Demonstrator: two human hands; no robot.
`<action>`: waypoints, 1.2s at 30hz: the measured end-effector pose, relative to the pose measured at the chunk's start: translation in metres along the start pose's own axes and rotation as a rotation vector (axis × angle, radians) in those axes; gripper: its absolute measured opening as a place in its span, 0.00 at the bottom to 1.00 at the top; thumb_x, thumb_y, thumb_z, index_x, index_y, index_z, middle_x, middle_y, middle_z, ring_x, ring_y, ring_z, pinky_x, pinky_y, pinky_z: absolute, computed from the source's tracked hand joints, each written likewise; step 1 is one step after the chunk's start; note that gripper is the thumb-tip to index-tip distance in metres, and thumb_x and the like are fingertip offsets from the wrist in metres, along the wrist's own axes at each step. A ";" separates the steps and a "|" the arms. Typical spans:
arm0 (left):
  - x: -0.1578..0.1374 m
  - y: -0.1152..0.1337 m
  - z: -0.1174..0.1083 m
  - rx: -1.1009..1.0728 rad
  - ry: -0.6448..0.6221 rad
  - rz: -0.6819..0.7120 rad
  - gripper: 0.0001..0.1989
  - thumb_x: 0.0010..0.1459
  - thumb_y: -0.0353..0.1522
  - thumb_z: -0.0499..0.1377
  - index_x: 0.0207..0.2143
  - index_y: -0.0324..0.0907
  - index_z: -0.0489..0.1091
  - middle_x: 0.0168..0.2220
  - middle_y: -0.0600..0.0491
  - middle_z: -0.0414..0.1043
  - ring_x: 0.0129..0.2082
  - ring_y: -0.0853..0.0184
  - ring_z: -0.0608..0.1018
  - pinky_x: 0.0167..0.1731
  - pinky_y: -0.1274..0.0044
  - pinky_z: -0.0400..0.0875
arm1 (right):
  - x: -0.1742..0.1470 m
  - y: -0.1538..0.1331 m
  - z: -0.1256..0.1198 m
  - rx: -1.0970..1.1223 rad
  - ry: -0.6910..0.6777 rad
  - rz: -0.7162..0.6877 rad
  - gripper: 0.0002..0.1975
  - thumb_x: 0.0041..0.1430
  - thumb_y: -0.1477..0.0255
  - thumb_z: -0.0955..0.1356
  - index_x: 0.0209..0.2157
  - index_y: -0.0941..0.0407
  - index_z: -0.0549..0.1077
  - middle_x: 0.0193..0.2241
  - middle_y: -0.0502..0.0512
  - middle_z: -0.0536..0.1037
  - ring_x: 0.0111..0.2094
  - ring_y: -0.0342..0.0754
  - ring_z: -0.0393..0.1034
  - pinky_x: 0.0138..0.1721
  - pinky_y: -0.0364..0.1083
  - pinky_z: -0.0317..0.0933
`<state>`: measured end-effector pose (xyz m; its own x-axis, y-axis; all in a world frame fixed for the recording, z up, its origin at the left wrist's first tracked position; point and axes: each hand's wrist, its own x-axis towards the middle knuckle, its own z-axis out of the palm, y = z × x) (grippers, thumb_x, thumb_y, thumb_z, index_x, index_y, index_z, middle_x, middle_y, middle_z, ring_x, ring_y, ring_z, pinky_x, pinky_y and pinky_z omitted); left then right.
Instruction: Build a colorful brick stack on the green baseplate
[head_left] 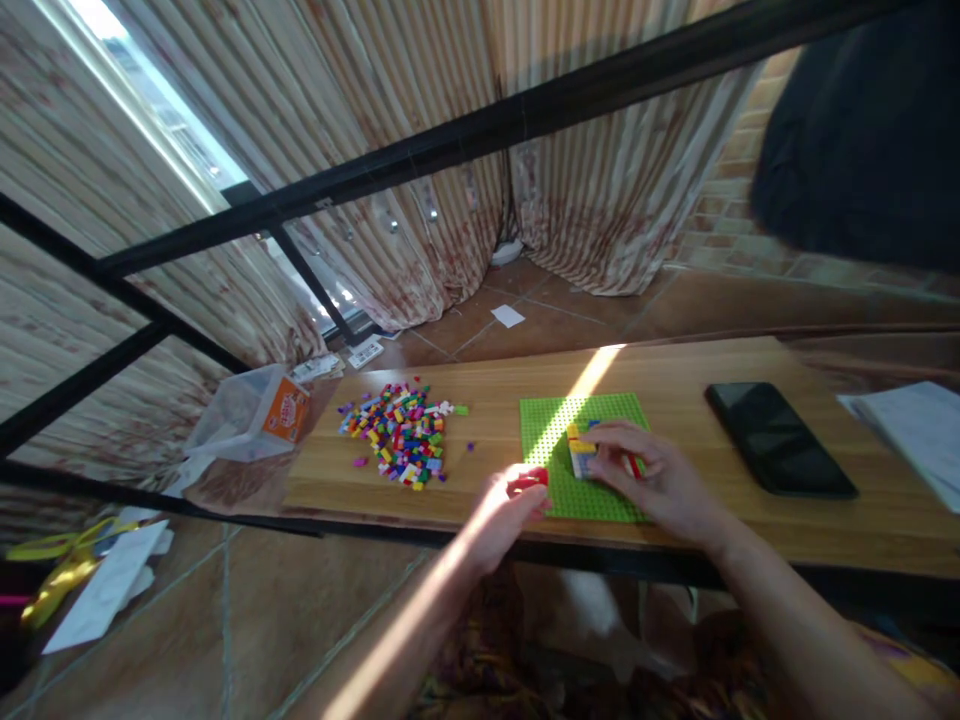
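My left hand [508,512] is closed around a red toy brick [529,481], at the left front corner of a green studded baseplate [546,430]. My right hand [660,482] reaches over the baseplate from the right, with thumb and fingers bent around a small build of toy bricks [580,455]. Yellow and whitish bricks of this build show left of the fingertips, with a bit of blue behind. Something red [636,466] peeks out beneath the right hand. The fingers hide the rest of the build.
Loose coloured bricks [405,435] lie heaped on the left of the wooden table [480,390]. A black phone [780,440] and papers [911,430] are on the right. Beyond the table's left end is a clear plastic bin [244,415]. A dark metal rail [450,140] crosses behind.
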<state>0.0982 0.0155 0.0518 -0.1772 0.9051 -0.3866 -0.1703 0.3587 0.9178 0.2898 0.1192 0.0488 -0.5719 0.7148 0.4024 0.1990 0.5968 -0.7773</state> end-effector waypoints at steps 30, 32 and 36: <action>0.026 0.003 0.036 0.538 -0.053 0.362 0.16 0.55 0.29 0.56 0.46 0.43 0.72 0.39 0.52 0.76 0.36 0.67 0.76 0.39 0.76 0.72 | -0.014 0.024 -0.040 -0.245 0.165 0.178 0.13 0.61 0.64 0.64 0.39 0.54 0.78 0.39 0.57 0.79 0.38 0.51 0.75 0.37 0.48 0.70; 0.028 0.009 0.043 0.737 -0.030 0.446 0.15 0.56 0.27 0.55 0.46 0.42 0.71 0.40 0.50 0.75 0.39 0.65 0.75 0.42 0.73 0.71 | -0.015 0.020 -0.040 -0.300 0.116 0.139 0.13 0.62 0.66 0.63 0.40 0.53 0.78 0.39 0.56 0.79 0.38 0.50 0.75 0.38 0.48 0.70; 0.032 0.014 0.054 1.088 0.001 0.496 0.11 0.58 0.28 0.53 0.42 0.39 0.70 0.40 0.46 0.72 0.41 0.61 0.74 0.43 0.71 0.70 | -0.017 0.017 -0.032 -0.357 0.044 0.076 0.12 0.63 0.69 0.62 0.38 0.53 0.78 0.39 0.56 0.79 0.38 0.49 0.75 0.41 0.47 0.69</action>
<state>0.1420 0.0620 0.0570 0.0072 0.9995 0.0315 0.8271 -0.0237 0.5616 0.3286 0.1291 0.0446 -0.5114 0.7726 0.3763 0.5096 0.6252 -0.5911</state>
